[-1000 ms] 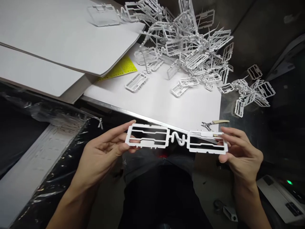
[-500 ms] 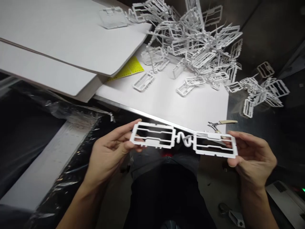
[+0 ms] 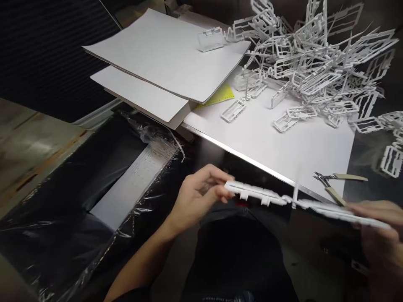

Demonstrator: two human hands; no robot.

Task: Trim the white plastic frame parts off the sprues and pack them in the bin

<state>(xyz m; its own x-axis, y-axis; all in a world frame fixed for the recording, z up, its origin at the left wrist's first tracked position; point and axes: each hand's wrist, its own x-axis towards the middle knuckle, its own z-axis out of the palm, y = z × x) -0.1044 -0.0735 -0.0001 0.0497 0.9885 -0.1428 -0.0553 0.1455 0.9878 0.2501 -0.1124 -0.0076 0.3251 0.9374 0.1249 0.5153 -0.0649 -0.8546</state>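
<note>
Since the earlier frame, the linked pair of white frames has tipped from face-on to almost edge-on, and the view has swung leftward. It is held up on the wearer's side of the nippers, stretching from well left of them to just past them on the right. Left hand fingers pinch the left end between thumb and forefinger; right hand fingers, though blurred, appear to grip the other end, nearer the nippers. Beyond the nippers, a tangled heap of frames spreads over the table. The main weakness looks like the thin link between the two frames: if one hand twists or pulls harder than the other, it could bend or snap. The right hand also passes close to the lower handle of the nippers, whether touching I cannot tell, so a careless sweep might knock them off the nearby edge. A loose pinch on the left could let that end slip.
</note>
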